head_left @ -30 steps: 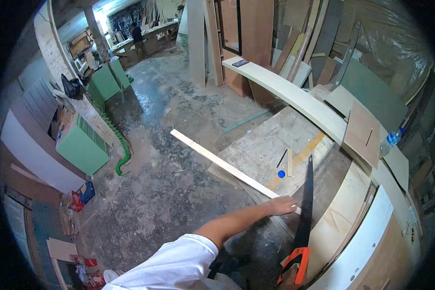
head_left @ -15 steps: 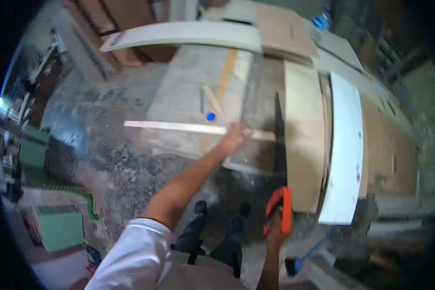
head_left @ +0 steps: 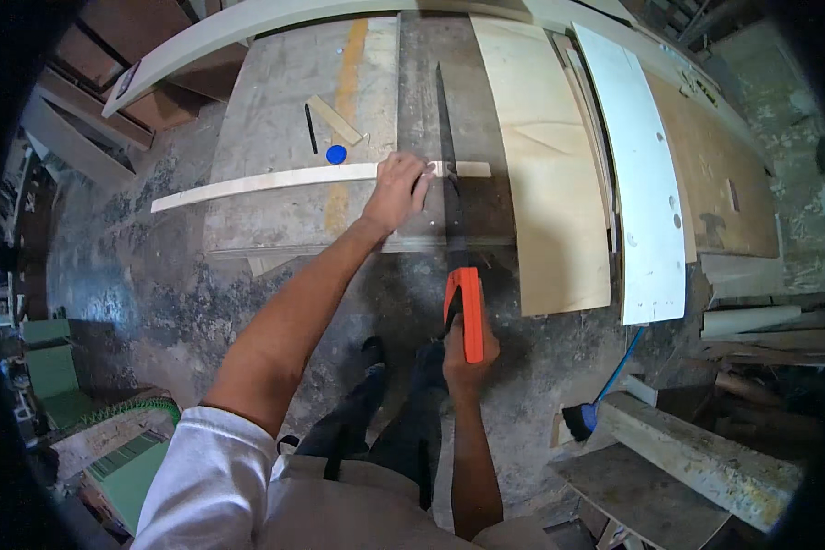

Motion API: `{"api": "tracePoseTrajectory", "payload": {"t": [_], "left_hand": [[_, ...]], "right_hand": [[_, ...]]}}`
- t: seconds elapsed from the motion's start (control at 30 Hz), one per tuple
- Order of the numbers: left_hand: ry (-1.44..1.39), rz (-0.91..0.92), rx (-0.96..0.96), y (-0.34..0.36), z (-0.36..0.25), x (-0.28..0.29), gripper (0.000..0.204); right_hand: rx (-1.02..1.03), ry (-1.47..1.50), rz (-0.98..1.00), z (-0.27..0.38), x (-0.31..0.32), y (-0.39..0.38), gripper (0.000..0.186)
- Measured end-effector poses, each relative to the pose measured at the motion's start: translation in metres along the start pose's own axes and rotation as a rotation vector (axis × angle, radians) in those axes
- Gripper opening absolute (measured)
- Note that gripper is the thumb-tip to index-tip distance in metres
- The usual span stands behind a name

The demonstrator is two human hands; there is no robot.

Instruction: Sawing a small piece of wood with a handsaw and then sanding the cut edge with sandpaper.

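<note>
The left hand (head_left: 396,194) grasps the wooden strip (head_left: 266,184), seemingly to steady it beneath the saw (head_left: 454,215) the right hand (head_left: 467,374) grips.

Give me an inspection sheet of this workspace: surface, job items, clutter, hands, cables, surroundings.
Surface: worn gray worktop with a yellow stripe.
Job items: long wood strip lying across it; saw blade crossing near the strip's right end, cut unclear.
Clutter: blue disc, thin black stick, short wood piece.
Hands: left hand on the strip, close to the blade; right hand gripping the saw's orange handle.
Cables: nothing seen; green coiled hose at lower left.
Surroundings: white board at right; blue broom beyond.
</note>
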State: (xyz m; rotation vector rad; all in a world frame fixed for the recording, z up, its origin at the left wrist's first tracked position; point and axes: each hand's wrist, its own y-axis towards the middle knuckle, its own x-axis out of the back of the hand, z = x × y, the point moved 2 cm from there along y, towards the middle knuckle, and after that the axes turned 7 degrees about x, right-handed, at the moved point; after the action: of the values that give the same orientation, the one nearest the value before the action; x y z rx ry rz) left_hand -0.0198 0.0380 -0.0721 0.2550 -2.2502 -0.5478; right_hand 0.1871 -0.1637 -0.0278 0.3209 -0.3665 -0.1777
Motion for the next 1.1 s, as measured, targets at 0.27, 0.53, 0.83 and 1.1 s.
{"api": "tracePoseTrajectory", "payload": {"t": [0.27, 0.53, 0.83, 1.1], "left_hand": [[0.035, -0.007, -0.032, 0.003, -0.006, 0.003, 0.020], [0.027, -0.018, -0.023, 0.003, -0.004, 0.000, 0.018], [-0.047, -0.034, -0.007, 0.005, -0.010, -0.002, 0.014], [-0.007, -0.008, 0.024, 0.002, -0.002, -0.002, 0.015]], "right_hand": [[0.031, 0.013, 0.059, 0.009, 0.001, 0.007, 0.043], [-0.044, 0.020, 0.112, 0.024, 0.006, -0.005, 0.053], [0.001, -0.103, 0.161, 0.011, 0.019, -0.037, 0.058], [-0.195, -0.234, 0.241, 0.044, 0.111, -0.175, 0.057]]}}
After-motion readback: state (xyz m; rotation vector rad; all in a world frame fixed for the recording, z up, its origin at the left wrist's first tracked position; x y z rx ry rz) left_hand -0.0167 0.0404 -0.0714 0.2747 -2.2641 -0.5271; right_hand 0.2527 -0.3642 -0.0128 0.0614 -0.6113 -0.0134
